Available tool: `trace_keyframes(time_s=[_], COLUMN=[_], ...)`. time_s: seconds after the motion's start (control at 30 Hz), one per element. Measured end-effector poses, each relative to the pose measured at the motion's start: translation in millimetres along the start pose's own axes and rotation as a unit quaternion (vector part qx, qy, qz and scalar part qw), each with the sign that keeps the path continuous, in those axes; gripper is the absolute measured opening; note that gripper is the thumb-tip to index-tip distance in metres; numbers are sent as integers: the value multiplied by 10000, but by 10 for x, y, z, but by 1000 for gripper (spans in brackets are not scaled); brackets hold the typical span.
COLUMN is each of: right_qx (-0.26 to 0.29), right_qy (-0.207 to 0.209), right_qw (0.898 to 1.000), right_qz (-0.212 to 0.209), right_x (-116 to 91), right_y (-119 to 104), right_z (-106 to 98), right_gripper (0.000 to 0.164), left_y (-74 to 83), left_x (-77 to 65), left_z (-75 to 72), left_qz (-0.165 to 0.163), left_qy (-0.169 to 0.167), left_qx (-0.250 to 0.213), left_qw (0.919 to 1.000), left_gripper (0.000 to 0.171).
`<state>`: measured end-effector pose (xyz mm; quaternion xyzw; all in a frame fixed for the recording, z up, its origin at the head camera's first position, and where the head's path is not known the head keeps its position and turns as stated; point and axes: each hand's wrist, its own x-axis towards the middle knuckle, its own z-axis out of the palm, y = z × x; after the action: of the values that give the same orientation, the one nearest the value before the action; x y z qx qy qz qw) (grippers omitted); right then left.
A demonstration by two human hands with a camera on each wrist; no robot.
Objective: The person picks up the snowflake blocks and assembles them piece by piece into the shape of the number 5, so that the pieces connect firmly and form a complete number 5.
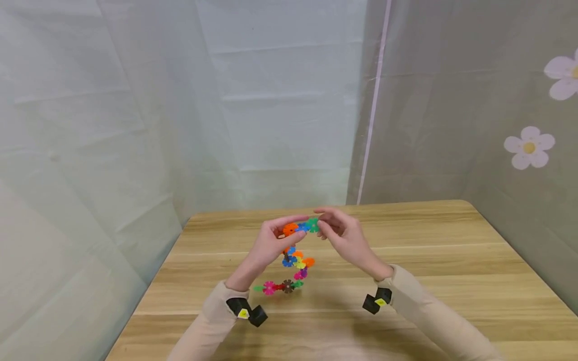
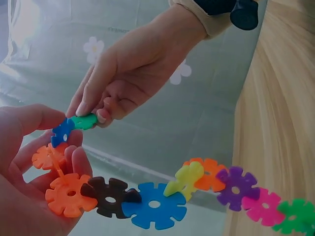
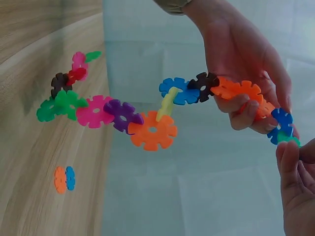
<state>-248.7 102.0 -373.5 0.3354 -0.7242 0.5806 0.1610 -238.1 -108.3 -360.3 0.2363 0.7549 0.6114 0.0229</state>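
My left hand (image 1: pixel 273 240) pinches a blue notched plastic disc (image 2: pixel 62 132) between thumb and index finger. It is at the top end of a chain of coloured interlocking flower-shaped discs. Orange discs (image 2: pixel 71 195) of the chain lie against my left palm and curled fingers. My right hand (image 1: pixel 345 235) pinches a green disc (image 2: pixel 85 121) that meets the blue one at its edge. Below my left hand the chain runs down through black, blue, yellow, orange, purple and pink discs (image 3: pixel 95 111). Its lower end, with a pink disc (image 1: pixel 269 287) and a green one, is low over the table.
A wood-grain table (image 1: pixel 420 240) spreads under both hands. In the right wrist view an orange disc (image 3: pixel 60 180) and a blue disc (image 3: pixel 70 178) lie side by side on it. Pale curtains (image 1: pixel 289 110) with printed flowers (image 1: pixel 529 148) stand behind and beside the table.
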Motion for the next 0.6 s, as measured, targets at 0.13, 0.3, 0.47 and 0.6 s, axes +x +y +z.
trace_keyframes(time_s=[0.13, 0.3, 0.47, 0.6], right_qx=[-51, -129, -168, -267], right_qy=[-77, -201, -355, -580], right_qw=[9999, 9996, 9981, 9939], right_qz=[58, 161, 466, 898], right_x=[10, 14, 13, 3], right_y=[6, 28, 120, 252], right_z=[1, -3, 9, 30], right_gripper=[25, 24, 24, 25], left_y=[8, 12, -16, -36], left_x=[1, -3, -9, -17], left_z=[-22, -52, -93, -129], left_qz=[69, 90, 150, 211], left_qy=[-25, 3, 124, 251], left_qx=[108, 172, 201, 175], left_qw=[9999, 9998, 9996, 9993], left_gripper=[36, 36, 35, 35])
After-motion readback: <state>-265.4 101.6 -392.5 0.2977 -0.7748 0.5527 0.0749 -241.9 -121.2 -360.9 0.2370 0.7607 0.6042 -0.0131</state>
